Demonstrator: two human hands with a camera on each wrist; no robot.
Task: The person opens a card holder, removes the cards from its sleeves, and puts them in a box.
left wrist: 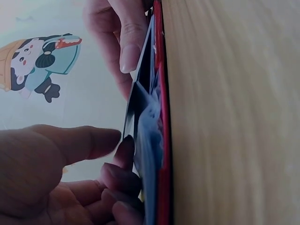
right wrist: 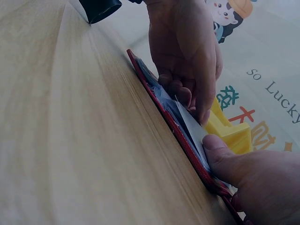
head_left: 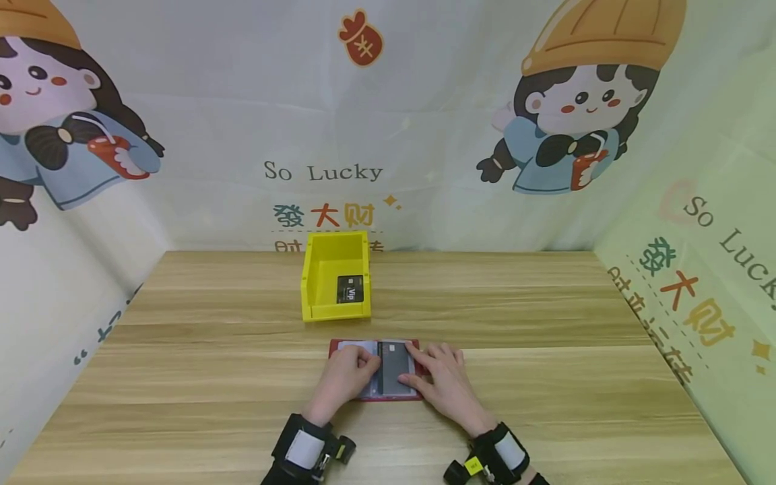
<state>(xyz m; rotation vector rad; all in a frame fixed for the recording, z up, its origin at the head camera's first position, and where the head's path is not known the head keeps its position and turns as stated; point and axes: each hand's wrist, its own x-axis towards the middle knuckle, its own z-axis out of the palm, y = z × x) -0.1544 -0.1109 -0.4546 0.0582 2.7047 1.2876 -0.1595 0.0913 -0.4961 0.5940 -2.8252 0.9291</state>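
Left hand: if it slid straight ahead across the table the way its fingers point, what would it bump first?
Probably the yellow plastic bin, beyond the open red card holder the left hand rests on; depth is uncertain.

- We see a wooden table (head_left: 545, 316) with pale plank grain running left to right.
- We see 1 yellow bin (head_left: 335, 275) standing towards the far edge of the table, open on top.
- We see 1 black card (head_left: 349, 289) lying inside the bin, at its right front corner.
- We see a printed backdrop (head_left: 424, 135) closing in 3 sides, with 2 cartoon girls in orange hats, the words "So Lucky" and coloured Chinese characters.
- We see 1 red pouch motif (head_left: 361, 38) printed high at the centre.
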